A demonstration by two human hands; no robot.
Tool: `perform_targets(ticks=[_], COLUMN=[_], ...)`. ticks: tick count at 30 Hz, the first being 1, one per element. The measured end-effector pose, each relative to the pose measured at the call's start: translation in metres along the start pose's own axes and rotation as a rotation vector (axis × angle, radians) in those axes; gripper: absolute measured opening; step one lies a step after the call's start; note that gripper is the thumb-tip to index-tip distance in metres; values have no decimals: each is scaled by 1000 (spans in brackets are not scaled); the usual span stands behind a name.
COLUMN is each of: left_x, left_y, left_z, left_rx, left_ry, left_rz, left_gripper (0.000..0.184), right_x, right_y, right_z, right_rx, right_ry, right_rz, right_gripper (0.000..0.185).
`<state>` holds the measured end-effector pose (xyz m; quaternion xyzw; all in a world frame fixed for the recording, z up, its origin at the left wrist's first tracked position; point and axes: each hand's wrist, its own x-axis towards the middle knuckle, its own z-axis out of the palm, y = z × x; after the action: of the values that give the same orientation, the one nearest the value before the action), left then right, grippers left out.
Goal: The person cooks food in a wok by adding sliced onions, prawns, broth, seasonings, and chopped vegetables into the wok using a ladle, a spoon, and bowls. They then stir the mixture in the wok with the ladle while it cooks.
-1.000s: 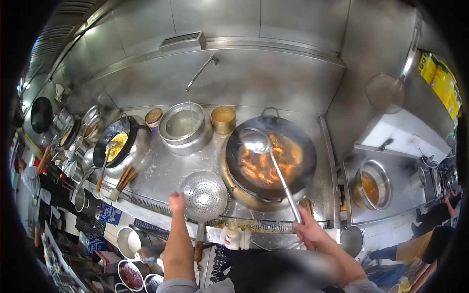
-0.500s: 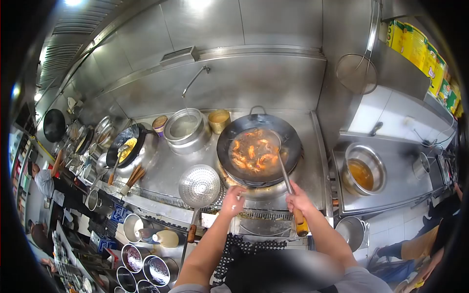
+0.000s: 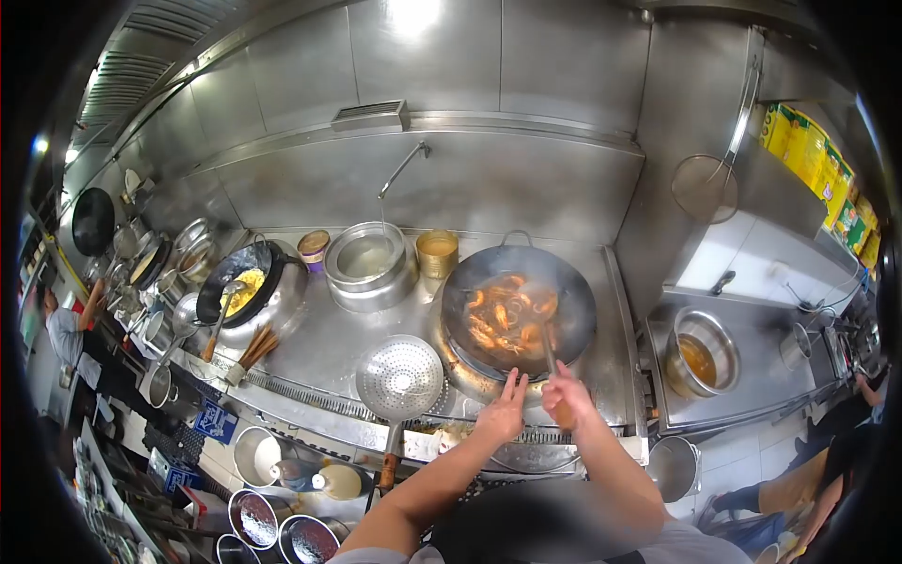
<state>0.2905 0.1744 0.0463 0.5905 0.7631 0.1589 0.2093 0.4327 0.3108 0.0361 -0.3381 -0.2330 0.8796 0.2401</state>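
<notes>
The right hand [image 3: 569, 397] grips the ladle [image 3: 549, 348] tightly.

L sleeve [image 3: 374, 556] & R sleeve [image 3: 695, 547] are lt. grey, short, plain cloth as far as shows. Garment front [image 3: 489, 522] betw. them is approx. black, w/ a blurred greyish patch, so fine detail can't be read. L hand [image 3: 503, 413] & R hand [image 3: 569, 397] are bare, as are both forearms [image 3: 427, 493].
</notes>
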Motion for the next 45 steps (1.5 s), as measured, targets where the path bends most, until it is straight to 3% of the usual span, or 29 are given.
perform_targets(ticks=[1, 4, 8, 14, 20, 26, 32, 36, 38, 40, 43, 45], left_x=[-1, 1, 7, 6, 7, 7, 6, 10, 12, 9, 7, 5], left_y=[-4, -17, -21, -14, -13, -9, -2, 4, 5, 9, 17, 17], left_z=[0, -1, -6, -12, -15, -13, -17, -9, -1, -7, -21, -18], left_rx=[4, 30, 54, 70, 89, 68, 89, 122, 154, 179, 195, 192], left_ry=[8, -20, -62, -108, -161, -160, -196, -174, -153, -190, -240, -247], left_rz=[27, 74, 86, 50, 53, 31, 10, -30, -48, -57, -80, -91], left_gripper=[96, 97, 97, 95, 96, 96, 97, 97, 97, 97, 97, 97], right_x=[2, -10, -39, -56, -79, -88, -44, 59, 82, 43, 50, 45], right_y=[-7, -5, -10, -26, -39, -71, -89, -47, -24, -6, -9, -4], right_z=[-4, 7, 31, 48, 36, 11, -19, -46, -48, 14, -1, -15], right_rx=[260, 449, 274, -198, -569, -712, -800, -1318, -1293, -898, -38, 319], right_ry=[-95, -257, -328, -194, -84, -17, 113, 251, 192, 39, -224, -391], right_rz=[39, 113, 90, -26, -111, -110, -252, -592, -547, -284, 64, 231], right_gripper=[46, 45, 60, 77, 82, 84, 81, 80, 73, 61, 34, 22])
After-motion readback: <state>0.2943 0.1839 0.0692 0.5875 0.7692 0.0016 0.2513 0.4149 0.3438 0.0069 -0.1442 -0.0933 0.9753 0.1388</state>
